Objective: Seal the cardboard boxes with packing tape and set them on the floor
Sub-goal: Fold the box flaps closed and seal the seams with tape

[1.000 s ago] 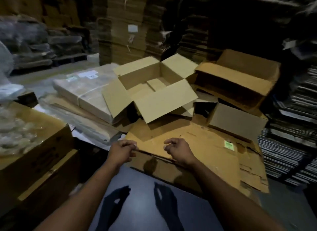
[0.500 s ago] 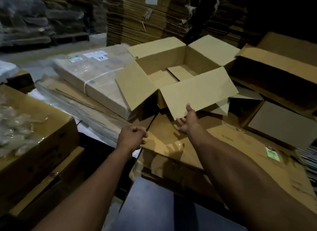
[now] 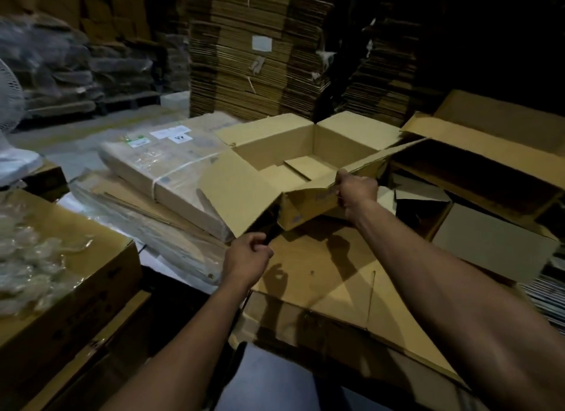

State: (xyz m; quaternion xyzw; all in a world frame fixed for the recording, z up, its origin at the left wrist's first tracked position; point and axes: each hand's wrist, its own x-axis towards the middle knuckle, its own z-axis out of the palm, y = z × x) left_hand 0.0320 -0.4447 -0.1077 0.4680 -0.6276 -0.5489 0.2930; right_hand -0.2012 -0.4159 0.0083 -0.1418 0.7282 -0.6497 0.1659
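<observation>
- A dim storeroom: tall stacks of flattened cartons [image 3: 244, 53] fill the back, above a grey floor [image 3: 70, 144].
- Flattened cardboard sheets [image 3: 330, 276] (matte, creased) cover the bench.
- The open cardboard box [image 3: 305, 154] sits on those sheets, flaps splayed, just beside a film-wrapped bundle [image 3: 165, 166].
- The right hand [image 3: 356, 193] grips the box's near flap; the left hand [image 3: 247, 257] is curled near the left flap's corner, though I cannot tell whether it holds anything.
</observation>
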